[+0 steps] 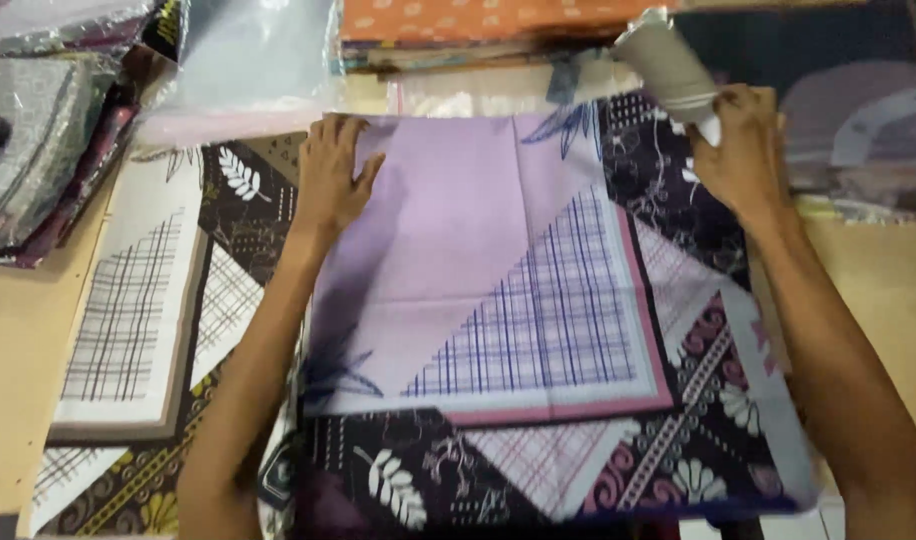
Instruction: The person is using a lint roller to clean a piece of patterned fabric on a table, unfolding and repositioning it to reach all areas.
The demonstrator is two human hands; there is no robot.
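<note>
Step in hand looks like squaring up a folded lilac cloth on top of a stack of printed fabrics. Left hand lies flat on the cloth's upper-left corner, fingers spread and pressing down, nothing gripped. Right hand sits at the upper-right, off the lilac panel, over the dark floral cloth underneath; its fingers are curled around the end of a grey rolled tube, which tilts up and away toward the far side. How tight that hold is can't be told, the fingertips are hidden behind the hand. Lilac cloth lies centred between both forearms, flat, blue check triangle and pink border toward the near-right edge, a faint crease across the middle. Beside it on the left, a cream-and-brown checked cloth rests on the tan table. Bagged fabrics are piled at far left, an orange patterned cloth along the far edge. Judgement: next move calls for the left palm keeping the corner pinned while the right side gets smoothed or aligned; the right hand is occupied by the tube, so that limits it.
</note>
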